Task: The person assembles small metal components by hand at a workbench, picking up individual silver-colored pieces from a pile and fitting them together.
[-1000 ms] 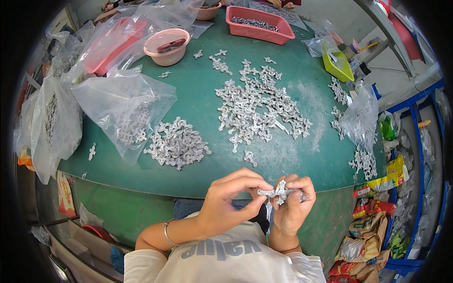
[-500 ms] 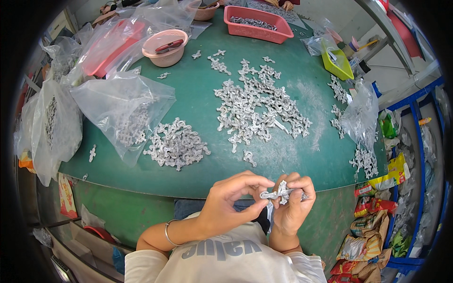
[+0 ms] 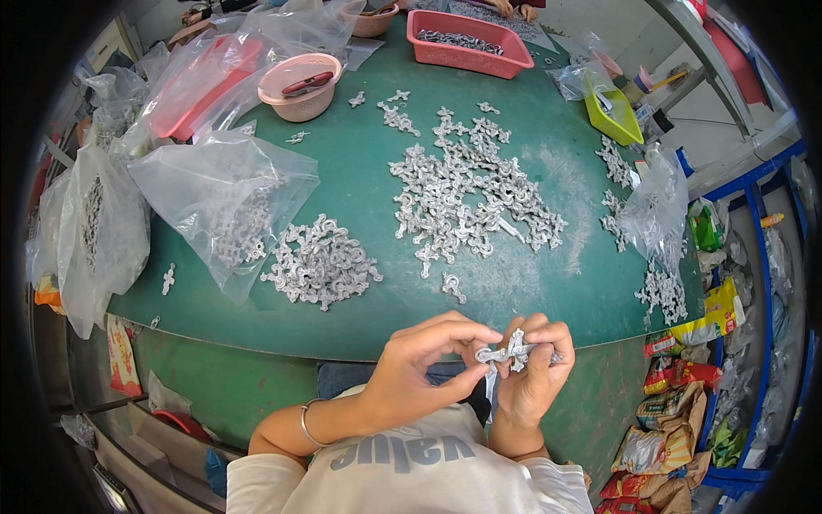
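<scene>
A small grey cast-metal part (image 3: 518,349), with a ring-like end and a cross-shaped middle, is held just off the table's near edge. My left hand (image 3: 428,355) is closed, pinching the ring end between thumb and fingertips. Closed around the other end is my right hand (image 3: 535,373), with the thumb pressed along it. A grey piece also shows at the right thumb; I cannot tell whether it belongs to the part. Beyond my hands, a single similar part (image 3: 453,288) lies near a wide pile of castings (image 3: 471,188). A tighter heap of castings (image 3: 322,261) lies to the left.
Clear plastic bags (image 3: 227,193) with castings cover the table's left; another bag (image 3: 655,206) lies right. A pink bowl (image 3: 300,103) holds a red-handled tool. Farther back are a red tray (image 3: 471,64) of parts, a yellow-green basket (image 3: 615,116) and another person's hands (image 3: 514,8).
Both my hands and the casting have shifted very slightly to the right. The grip looks unchanged. At the far edge, the other person's hands have moved a little.
</scene>
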Tool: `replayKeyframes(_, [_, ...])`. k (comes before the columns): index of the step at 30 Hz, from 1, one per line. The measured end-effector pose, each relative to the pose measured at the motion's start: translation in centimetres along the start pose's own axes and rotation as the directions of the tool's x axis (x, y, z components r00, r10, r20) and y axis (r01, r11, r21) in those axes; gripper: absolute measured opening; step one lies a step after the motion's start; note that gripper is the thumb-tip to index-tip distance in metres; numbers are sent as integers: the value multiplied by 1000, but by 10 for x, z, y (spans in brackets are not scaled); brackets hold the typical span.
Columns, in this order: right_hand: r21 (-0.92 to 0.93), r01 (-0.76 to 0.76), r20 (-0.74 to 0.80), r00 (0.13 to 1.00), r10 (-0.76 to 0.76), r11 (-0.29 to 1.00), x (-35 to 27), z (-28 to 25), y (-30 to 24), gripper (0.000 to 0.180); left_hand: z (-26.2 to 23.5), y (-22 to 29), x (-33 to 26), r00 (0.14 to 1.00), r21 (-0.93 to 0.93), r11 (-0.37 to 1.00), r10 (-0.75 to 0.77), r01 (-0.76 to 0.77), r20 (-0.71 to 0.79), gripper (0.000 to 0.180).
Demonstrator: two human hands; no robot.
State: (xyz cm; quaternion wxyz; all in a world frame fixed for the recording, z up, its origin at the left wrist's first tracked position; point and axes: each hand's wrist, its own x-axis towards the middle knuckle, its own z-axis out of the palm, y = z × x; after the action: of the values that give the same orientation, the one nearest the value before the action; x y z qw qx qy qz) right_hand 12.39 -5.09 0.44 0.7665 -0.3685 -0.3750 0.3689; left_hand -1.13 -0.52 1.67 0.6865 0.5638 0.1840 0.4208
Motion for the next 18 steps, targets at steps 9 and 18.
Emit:
replayKeyframes(9, [-35,16,-7,1000,-16,999,0,2,-2,25,-1,-1,1,1000,22,1000,-15,15,8,26])
replayKeyframes(18, [41,-39,22,999,38,998,2,1,-5,28,1,-7,-1,998,102,992,66,-67,14,24])
